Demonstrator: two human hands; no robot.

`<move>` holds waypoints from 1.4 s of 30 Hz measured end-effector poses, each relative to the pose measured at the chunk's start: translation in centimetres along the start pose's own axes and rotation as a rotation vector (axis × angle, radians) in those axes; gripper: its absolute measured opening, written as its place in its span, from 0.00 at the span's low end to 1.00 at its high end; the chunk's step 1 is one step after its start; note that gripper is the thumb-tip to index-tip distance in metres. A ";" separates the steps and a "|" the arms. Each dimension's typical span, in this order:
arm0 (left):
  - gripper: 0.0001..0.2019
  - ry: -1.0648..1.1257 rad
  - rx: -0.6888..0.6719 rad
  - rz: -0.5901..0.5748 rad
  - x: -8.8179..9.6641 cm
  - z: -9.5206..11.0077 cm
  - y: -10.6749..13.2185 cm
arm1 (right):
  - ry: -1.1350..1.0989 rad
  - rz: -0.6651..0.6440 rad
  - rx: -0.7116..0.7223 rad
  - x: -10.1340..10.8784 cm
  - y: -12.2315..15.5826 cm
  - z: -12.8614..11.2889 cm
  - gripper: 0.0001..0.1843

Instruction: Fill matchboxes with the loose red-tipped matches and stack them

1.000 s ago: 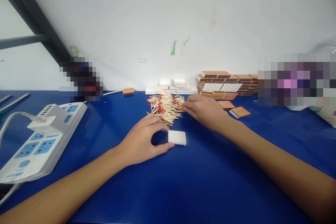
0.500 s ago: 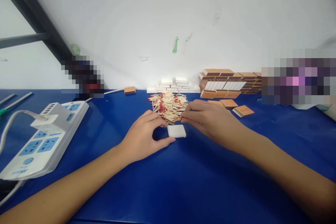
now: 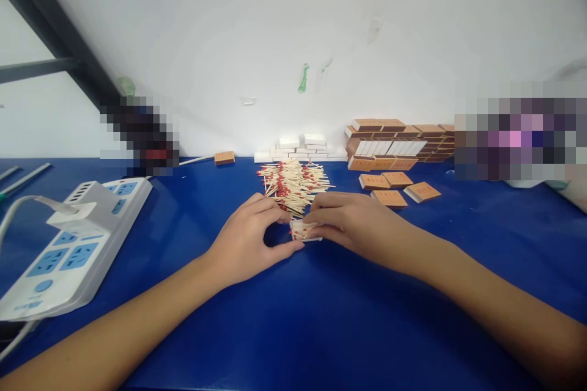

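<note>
On the blue table a small white matchbox tray (image 3: 313,239) lies open side up, with a few red-headed matches (image 3: 300,233) in it. My left hand (image 3: 250,235) holds the tray at its left end, thumb at the near corner and fingers at the far one. Over the tray's right part, my right hand (image 3: 353,217) has its fingertips pinched on some matches, partly hidden by those fingers. A loose heap of matches (image 3: 293,183) spreads just beyond both hands.
White trays (image 3: 300,151) are stacked by the wall. To their right stands a stack of orange-brown matchboxes (image 3: 389,134), with several loose matchboxes (image 3: 389,198) in front. One matchbox (image 3: 224,158) sits at left. A white power strip (image 3: 87,256) with a cable lies far left.
My right hand has come from the edge of the match heap down to the tray, bringing matches into it. My left hand stays at the tray's left end.
</note>
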State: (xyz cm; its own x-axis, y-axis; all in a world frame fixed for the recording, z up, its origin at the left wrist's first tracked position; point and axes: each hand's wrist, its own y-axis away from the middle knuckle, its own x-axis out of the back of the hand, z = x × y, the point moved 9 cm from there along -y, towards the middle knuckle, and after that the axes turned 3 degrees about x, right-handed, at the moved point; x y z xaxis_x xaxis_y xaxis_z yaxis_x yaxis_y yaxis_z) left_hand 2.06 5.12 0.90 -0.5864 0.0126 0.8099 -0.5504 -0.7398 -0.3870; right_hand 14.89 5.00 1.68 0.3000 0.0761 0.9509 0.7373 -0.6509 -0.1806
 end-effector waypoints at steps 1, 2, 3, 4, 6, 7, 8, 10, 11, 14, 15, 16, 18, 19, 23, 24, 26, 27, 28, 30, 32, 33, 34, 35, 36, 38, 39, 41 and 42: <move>0.15 0.001 0.004 -0.002 0.0 -0.1 0.0 | -0.029 0.020 0.003 0.2 0.1 0.2 0.10; 0.15 0.001 0.007 -0.002 0.0 -0.1 0.0 | -0.062 0.035 0.001 0.5 0.2 0.5 0.10; 0.16 0.000 0.007 -0.004 0.1 -0.1 0.0 | -0.096 0.043 -0.006 0.6 0.3 0.8 0.10; 0.16 0.000 0.006 -0.006 0.1 -0.2 0.1 | -0.131 0.039 -0.018 0.8 0.4 1.1 0.10; 0.16 0.000 0.003 -0.008 0.1 -0.2 0.1 | -0.192 0.008 -0.050 0.7 0.5 1.6 0.09; 0.15 0.000 0.002 -0.009 0.1 -0.3 0.1 | -0.216 -0.012 -0.069 0.7 0.6 1.9 0.09; 0.16 -0.001 0.001 -0.009 0.1 -0.3 0.1 | -0.239 -0.030 -0.087 0.6 0.6 2.1 0.09; 0.16 -0.001 0.003 -0.007 0.1 -0.4 0.1 | -0.286 -0.053 -0.134 0.5 0.7 2.5 0.11; 0.16 0.001 0.004 -0.008 0.1 -0.4 0.1 | -0.312 -0.062 -0.160 0.4 0.8 2.7 0.13; 0.16 0.007 0.003 -0.014 0.1 -0.3 0.2 | -0.383 -0.085 -0.208 -0.1 1.0 2.9 0.15; 0.15 0.007 0.004 -0.016 0.1 -0.3 0.2 | -0.396 -0.090 -0.211 -0.2 1.0 2.9 0.14; 0.15 0.005 0.003 -0.017 0.1 -0.3 0.2 | -0.405 -0.091 -0.209 -0.4 0.9 2.9 0.13; 0.16 0.003 0.003 -0.020 0.1 -0.3 0.2 | -0.420 -0.078 -0.201 -0.6 0.8 2.8 0.11; 0.15 0.004 0.001 -0.021 0.1 -0.3 0.2 | -0.432 -0.066 -0.199 -0.6 0.7 2.7 0.11; 0.15 0.011 -0.002 -0.024 0.1 -0.3 0.1 | -0.497 -0.023 -0.212 -0.9 0.5 2.8 0.12; 0.15 0.011 -0.002 -0.025 0.1 -0.3 0.1 | -0.508 -0.017 -0.221 -0.9 0.4 2.9 0.12; 0.15 0.010 -0.003 -0.026 0.1 -0.2 0.1 | -0.528 -0.012 -0.245 -1.1 0.4 3.0 0.13; 0.15 0.010 -0.005 -0.024 0.1 -0.2 0.1 | -0.543 -0.014 -0.260 -1.3 0.4 3.1 0.13; 0.15 0.010 -0.007 -0.022 0.2 -0.2 0.1 | -0.562 -0.019 -0.275 -1.4 0.5 3.1 0.14; 0.15 0.014 -0.010 -0.019 0.2 -0.1 0.2 | -0.606 -0.032 -0.302 -1.7 0.5 3.1 0.14; 0.15 0.016 -0.008 -0.020 0.3 -0.2 0.2 | -0.634 -0.042 -0.317 -1.7 0.6 3.0 0.13; 0.15 0.015 -0.007 -0.021 0.3 -0.2 0.2 | -0.635 -0.042 -0.319 -1.6 0.6 3.1 0.13; 0.15 0.014 -0.006 -0.022 0.3 -0.2 0.2 | -0.626 -0.042 -0.319 -1.5 0.6 3.1 0.13; 0.15 0.013 -0.006 -0.021 0.3 -0.2 0.2 | -0.611 -0.040 -0.318 -1.4 0.6 3.2 0.13; 0.16 0.011 -0.005 -0.020 0.3 -0.2 0.2 | -0.593 -0.037 -0.318 -1.3 0.6 3.3 0.13; 0.16 0.008 -0.004 -0.018 0.3 -0.3 0.3 | -0.568 -0.030 -0.321 -1.3 0.6 3.4 0.13; 0.16 0.008 -0.005 -0.019 0.3 -0.3 0.3 | -0.563 -0.027 -0.326 -1.4 0.6 3.4 0.12; 0.16 0.010 -0.009 -0.021 0.2 -0.2 0.4 | -0.566 -0.020 -0.340 -1.6 0.6 3.5 0.13; 0.15 0.013 -0.009 -0.020 0.2 -0.2 0.4 | -0.567 -0.019 -0.346 -1.7 0.6 3.5 0.13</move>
State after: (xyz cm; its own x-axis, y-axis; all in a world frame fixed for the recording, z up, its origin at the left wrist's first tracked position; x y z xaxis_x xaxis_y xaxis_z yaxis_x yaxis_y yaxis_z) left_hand 1.58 5.02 0.84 -0.5825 0.0363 0.8120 -0.5676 -0.7333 -0.3744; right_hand 16.92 7.13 -0.90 0.6306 0.4135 0.6567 0.5370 -0.8434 0.0154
